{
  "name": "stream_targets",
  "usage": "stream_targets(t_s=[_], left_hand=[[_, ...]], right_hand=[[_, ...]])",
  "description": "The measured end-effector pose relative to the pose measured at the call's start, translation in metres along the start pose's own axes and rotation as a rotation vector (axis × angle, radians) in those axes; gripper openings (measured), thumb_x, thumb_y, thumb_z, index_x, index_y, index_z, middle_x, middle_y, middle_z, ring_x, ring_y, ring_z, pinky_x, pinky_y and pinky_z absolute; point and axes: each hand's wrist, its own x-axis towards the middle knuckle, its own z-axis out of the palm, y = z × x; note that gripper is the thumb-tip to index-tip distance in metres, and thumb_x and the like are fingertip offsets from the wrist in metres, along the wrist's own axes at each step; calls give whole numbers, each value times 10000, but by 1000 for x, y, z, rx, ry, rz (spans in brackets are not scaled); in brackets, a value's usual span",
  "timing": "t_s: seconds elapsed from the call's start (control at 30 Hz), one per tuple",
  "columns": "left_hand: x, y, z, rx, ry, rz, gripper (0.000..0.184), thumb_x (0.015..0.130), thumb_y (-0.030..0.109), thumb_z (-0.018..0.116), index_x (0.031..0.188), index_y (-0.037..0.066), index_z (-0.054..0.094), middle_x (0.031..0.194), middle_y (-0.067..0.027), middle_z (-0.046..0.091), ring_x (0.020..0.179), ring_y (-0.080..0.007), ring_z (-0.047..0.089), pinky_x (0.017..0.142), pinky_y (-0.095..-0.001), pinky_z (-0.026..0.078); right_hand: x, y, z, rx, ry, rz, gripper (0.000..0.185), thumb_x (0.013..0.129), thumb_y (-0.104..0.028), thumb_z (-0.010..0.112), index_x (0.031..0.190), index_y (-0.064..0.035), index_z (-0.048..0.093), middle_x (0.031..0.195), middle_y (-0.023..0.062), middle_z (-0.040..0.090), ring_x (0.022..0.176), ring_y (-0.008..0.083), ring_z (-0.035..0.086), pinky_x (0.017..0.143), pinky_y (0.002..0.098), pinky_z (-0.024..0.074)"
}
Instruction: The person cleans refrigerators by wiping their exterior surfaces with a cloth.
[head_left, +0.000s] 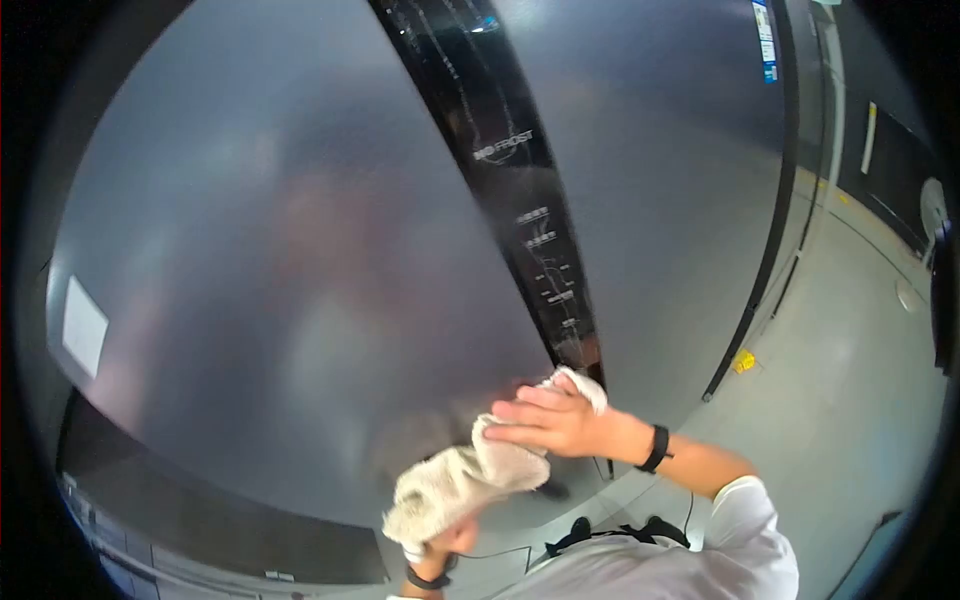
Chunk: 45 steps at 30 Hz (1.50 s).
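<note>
A cream terry cloth (440,492) hangs bunched between my two hands in front of a large dark grey refrigerator (330,250). My right hand (555,420) grips the upper part of the cloth, near the lower end of the glossy black strip (515,165) that bears the words "NO FROST". Below and to the left, my left hand (455,540) holds the lower end of the cloth, its fingers partly hidden by the fabric. Pale streaks mark the strip. Whether the cloth touches the refrigerator is hard to tell.
A white label (85,327) sits on the refrigerator's left side, and a blue-and-white sticker (765,40) at its upper right. Yellow tape (743,361) lies on the grey floor (830,400). A fan (933,205) stands at the far right.
</note>
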Motion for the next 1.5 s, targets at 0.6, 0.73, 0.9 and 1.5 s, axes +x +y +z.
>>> stream_targets(t_s=[0.6,0.73,0.9,1.5], left_hand=[[479,206,51,522,115,-152,438,911,347,575,1310,170,608,1169,-183,659,1155,-338,584,1052,-393,392],[554,244,39,477,221,113,544,927,294,556,1453,205,449,1382,-149,545,1307,-324,481,1110,-384,342],[618,274,38,627,365,390,625,896,292,610,1480,231,397,1413,-123,515,1289,-331,490,1100,-420,366],[748,311,126,580,427,580,562,817,167,606,1332,377,524,1292,-73,583,1184,-295,560,968,-427,478]], right_hand=[[5,472,-147,-93,235,-176,370,818,-156,618,1178,-238,649,1451,46,482,1330,257,459,1095,536,298],[37,521,-182,-255,411,-70,373,824,-128,640,1192,-183,643,1422,117,496,1297,328,475,1070,531,327],[49,520,-234,-104,656,18,453,798,-57,665,1248,-65,613,1373,217,512,1239,399,505,1031,508,383],[19,522,-218,-80,230,-21,215,772,2,582,975,-25,648,887,120,630,783,322,593,742,413,480]])
